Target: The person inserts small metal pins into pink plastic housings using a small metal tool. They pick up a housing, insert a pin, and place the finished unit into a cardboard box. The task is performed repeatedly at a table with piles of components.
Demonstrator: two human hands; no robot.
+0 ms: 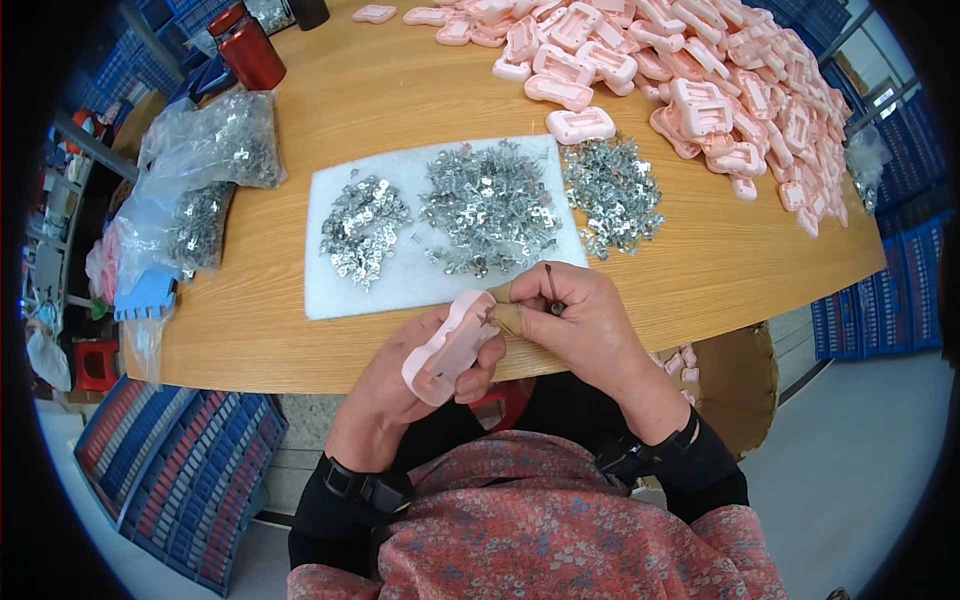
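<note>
My left hand (385, 372) is closed around a pale pink plastic shell (448, 358), held tilted with its hollow side showing, just off the table's near edge. At the shell's upper end, my right hand (592, 328) has its thumb and index finger, both in tan finger covers, pinched together. A thin dark rod-like tool (553, 286) with a rounded end is tucked in that hand. Whatever lies between the fingertips is hidden. Beyond my hands, small silvery metal clips lie in a smaller heap (364, 232) and a larger heap (490, 207) on a white foam sheet (400, 303).
Another clip heap (612, 195) lies right of the sheet on the wooden table (720, 255). Many pink shells (700, 105) are piled at the far right. Plastic bags of clips (235, 140), a blue block (147, 295) and a red flask (247, 52) stand left. Below right is a cardboard box (735, 385).
</note>
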